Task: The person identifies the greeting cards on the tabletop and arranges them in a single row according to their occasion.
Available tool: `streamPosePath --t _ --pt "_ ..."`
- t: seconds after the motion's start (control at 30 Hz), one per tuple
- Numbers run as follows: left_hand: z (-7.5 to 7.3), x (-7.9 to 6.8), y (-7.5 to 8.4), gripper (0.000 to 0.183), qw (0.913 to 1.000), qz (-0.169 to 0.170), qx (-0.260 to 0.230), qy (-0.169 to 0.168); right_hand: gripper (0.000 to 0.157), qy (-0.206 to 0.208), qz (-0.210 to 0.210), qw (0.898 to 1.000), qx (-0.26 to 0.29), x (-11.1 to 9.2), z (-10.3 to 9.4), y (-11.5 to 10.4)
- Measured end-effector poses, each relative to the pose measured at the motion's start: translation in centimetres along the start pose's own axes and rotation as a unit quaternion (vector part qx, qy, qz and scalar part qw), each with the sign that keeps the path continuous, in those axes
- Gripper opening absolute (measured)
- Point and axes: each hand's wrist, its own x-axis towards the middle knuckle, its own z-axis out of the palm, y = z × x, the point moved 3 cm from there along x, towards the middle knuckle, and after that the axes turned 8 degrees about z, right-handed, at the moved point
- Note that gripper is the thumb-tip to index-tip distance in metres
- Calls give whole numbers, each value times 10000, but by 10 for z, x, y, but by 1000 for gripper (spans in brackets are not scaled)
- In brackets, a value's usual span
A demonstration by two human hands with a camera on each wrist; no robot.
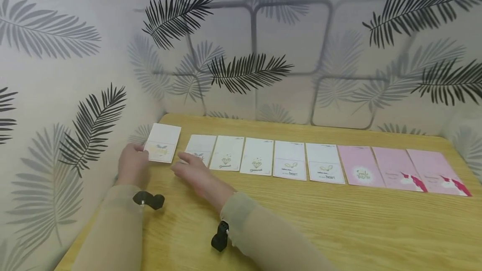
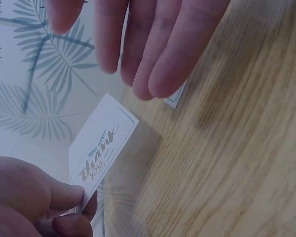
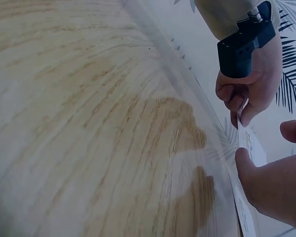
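Between thumb and fingers, my left hand (image 1: 132, 163) pinches the near left edge of a white folded card (image 1: 162, 142). "Thank you" in gold lettering shows on this card (image 2: 102, 150) in the left wrist view, where it is tilted above the wooden table. To its right, my right hand (image 1: 196, 175) has its fingers (image 2: 138, 44) extended and overlaps the lower part of a second white card (image 1: 203, 142) lying at the row's left end. Its palm and fingers hold nothing.
Rightward along the wooden table (image 1: 301, 225) runs a row: two diamond cards (image 1: 257, 156), two heart-and-wings cards (image 1: 290, 160), a pink card with gold lettering (image 1: 361, 165), and two pink unicorn cards (image 1: 399, 168). A leaf-patterned wall (image 1: 293, 108) borders the back and left.
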Motion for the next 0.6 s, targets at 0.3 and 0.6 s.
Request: streamPosePath --t 0.3,0.6 --pt "9 17 -11 47 9989 393 242 -76 69 -11 -22 9999 -116 2 6 -1" --pt "13 0 3 47 9989 132 -103 -440 71 -78 88 9998 -181 3 8 1"
